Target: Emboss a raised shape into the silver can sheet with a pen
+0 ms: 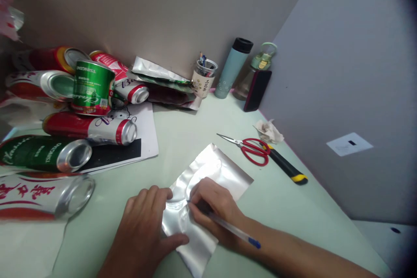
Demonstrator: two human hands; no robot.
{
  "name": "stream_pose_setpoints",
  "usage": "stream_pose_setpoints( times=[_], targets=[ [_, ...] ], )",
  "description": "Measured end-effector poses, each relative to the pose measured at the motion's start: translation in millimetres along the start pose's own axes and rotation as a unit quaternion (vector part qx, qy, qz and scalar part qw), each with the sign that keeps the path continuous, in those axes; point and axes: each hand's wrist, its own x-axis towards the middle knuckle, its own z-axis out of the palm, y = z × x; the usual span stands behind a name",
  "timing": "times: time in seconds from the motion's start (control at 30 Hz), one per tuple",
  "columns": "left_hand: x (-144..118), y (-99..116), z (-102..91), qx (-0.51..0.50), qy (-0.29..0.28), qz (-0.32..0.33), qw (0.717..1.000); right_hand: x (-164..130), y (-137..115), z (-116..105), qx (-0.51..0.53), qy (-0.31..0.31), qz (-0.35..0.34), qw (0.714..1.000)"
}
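Left hand (143, 221) flat, fingers spread, right hand (211, 204) curled in writing grip, forearm angled in

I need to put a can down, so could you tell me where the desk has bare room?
Bare desk lies between the white paper and the scissors, and right of the foil sheet below the knife. The left side is crowded with cans; both hands, left and right, cover the foil.
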Motion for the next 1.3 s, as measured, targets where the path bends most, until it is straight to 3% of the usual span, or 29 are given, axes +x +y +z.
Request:
stream_pose_setpoints(
  times=[0.1,0.47,0.7,0.8,0.93,1.03,1.1,1.17,1.3],
  targets=[
    [0.0,0.4,-0.2,0.0,0.0,-0.007,1.0,0.5,0.6,-0.3,0.033,0.001,0.03,0.999],
    [-0.3,0.3,1.5,0.005,0.003,-0.003,1.0,1.9,1.4,-1.8,0.007,-0.037,-0.016,0.999],
    [-1.8,-0.6,0.8,0.004,0.007,0.014,1.0,0.8,0.3,3.1,-0.024,0.005,-0.057,0.998],
    [-2.5,0.6,-0.2,0.002,0.008,0.01,1.0,2.3,-0.6,2.6,0.011,0.016,-0.006,1.0],
    [-2.0,2.6,-2.3,-0.014,0.007,0.002,1.0,7.8,0.6,-3.8,0.177,0.03,0.131,0.975],
    [1.4,4.8,-5.8,-0.044,-0.013,-0.023,0.999,11.7,3.6,-11.5,0.289,0.049,0.163,0.942],
    [3.8,6.7,-8.4,-0.066,-0.028,-0.042,0.997,13.0,5.9,-18.6,0.306,0.043,0.17,0.936],
    [5.1,8.1,-10.4,-0.079,-0.03,-0.05,0.995,13.7,9.7,-28.0,0.264,0.051,0.165,0.949],
    [5.0,7.7,-12.2,-0.097,-0.013,-0.036,0.995,15.9,27.0,-52.4,0.051,0.196,0.088,0.975]
  ],
)
